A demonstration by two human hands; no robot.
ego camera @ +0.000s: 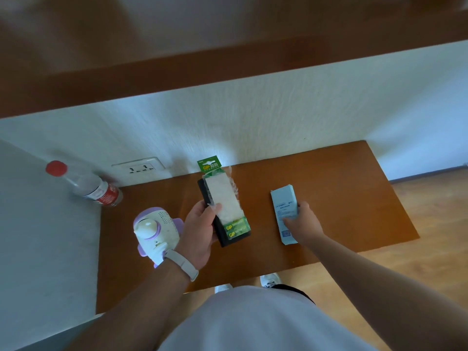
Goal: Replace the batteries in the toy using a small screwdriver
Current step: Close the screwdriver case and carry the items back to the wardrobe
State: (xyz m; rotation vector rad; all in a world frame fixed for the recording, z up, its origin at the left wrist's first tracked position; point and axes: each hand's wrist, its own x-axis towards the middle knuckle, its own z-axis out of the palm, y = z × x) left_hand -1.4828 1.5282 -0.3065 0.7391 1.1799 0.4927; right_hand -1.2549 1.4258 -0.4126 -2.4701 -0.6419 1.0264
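Head view shows our toy (157, 231) on the counter (329, 186), just left of our left hand (200, 229), which grips a battery pack (222, 196) and black case (219, 236) together. Our right hand (302, 222) grasps a white box (282, 198); a bottle (93, 188) stands far left.

Bare forearms. Smooth white wristband (182, 264) with rounded edges, on the wrist below the left hand (200, 231). Loose white top (253, 323) over the torso, black garment edge (300, 292) showing beside it. White sneakers (270, 279), dark laces.
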